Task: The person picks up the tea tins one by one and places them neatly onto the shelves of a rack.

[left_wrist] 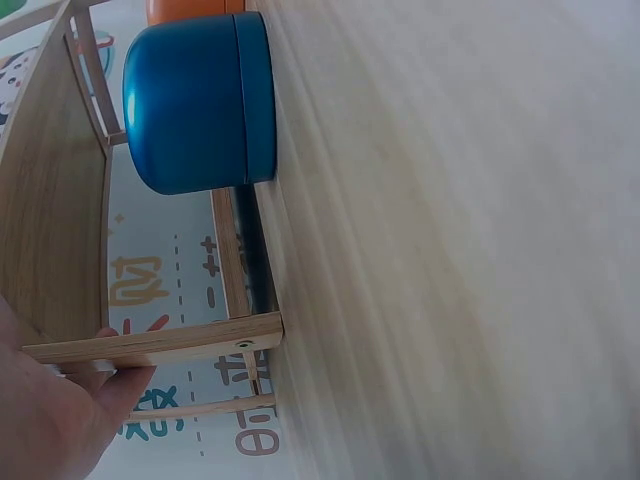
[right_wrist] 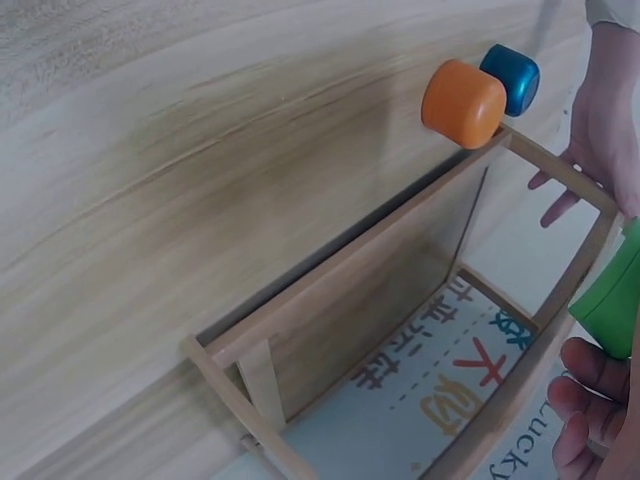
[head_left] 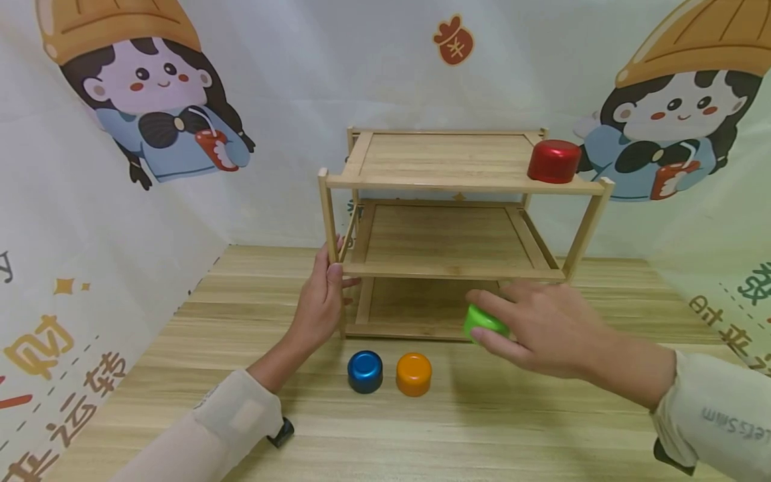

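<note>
A three-tier wooden shelf rack stands on the table. My left hand grips its front left post at the height of the middle shelf. In my right hand is a small green round tin, pinched between thumb and fingers, in front of the rack's lower opening. The right wrist view shows the green tin at its right edge. A blue tin and an orange tin sit side by side on the table before the rack. On the top shelf's right front corner rests a red tin.
The wood-grain table runs under the rack and both arms. Behind it hangs a pale cloth backdrop printed with cartoon figures and lettering. The rack's front right post rises just behind my right hand.
</note>
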The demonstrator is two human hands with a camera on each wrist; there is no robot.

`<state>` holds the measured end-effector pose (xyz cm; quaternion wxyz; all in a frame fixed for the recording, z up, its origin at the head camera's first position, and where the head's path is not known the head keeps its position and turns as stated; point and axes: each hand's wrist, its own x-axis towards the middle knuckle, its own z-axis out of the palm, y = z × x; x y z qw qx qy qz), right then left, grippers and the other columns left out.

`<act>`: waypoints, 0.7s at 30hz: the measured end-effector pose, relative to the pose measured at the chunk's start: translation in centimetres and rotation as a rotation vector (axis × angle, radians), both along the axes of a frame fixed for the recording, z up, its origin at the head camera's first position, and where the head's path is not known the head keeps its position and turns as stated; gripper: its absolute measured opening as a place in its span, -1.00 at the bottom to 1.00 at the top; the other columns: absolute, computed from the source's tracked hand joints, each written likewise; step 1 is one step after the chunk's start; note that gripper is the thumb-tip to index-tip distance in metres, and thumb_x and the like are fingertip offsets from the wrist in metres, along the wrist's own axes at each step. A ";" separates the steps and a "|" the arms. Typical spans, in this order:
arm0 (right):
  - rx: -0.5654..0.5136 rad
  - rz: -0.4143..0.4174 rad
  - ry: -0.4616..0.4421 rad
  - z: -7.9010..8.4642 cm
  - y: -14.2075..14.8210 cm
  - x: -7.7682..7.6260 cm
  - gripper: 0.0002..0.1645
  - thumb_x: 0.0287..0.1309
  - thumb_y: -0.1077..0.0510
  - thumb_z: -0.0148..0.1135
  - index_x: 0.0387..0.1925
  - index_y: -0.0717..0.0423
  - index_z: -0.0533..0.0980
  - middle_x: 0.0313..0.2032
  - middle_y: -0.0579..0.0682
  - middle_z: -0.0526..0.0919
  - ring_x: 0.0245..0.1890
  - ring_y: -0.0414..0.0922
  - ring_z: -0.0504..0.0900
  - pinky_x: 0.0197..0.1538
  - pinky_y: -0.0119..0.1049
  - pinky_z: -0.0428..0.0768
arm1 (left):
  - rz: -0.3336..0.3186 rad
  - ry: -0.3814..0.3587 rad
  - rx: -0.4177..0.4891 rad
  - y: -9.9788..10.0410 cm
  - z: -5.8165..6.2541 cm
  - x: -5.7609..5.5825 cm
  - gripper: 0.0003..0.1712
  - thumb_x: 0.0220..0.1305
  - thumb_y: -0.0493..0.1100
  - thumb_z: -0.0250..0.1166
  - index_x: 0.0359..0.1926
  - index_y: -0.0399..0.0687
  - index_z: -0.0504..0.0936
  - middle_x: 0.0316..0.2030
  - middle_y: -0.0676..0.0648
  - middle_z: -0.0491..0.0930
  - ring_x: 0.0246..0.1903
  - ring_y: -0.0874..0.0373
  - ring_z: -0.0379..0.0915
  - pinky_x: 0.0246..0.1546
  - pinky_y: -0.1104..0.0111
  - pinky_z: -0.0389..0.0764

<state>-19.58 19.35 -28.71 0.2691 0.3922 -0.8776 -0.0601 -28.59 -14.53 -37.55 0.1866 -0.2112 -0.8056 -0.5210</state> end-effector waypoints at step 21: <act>-0.042 0.010 0.015 2.4 0.6 -0.4 -0.47 0.29 -0.32 0.11 0.09 -0.12 0.61 -0.47 -0.12 0.60 -0.56 -0.23 0.46 -0.66 -0.51 0.20 | -0.007 -0.010 0.003 -0.1 -0.2 -0.1 -0.47 0.69 0.00 -0.25 0.57 0.32 0.02 0.50 -0.22 0.23 0.05 -0.24 0.69 -0.26 -0.05 0.79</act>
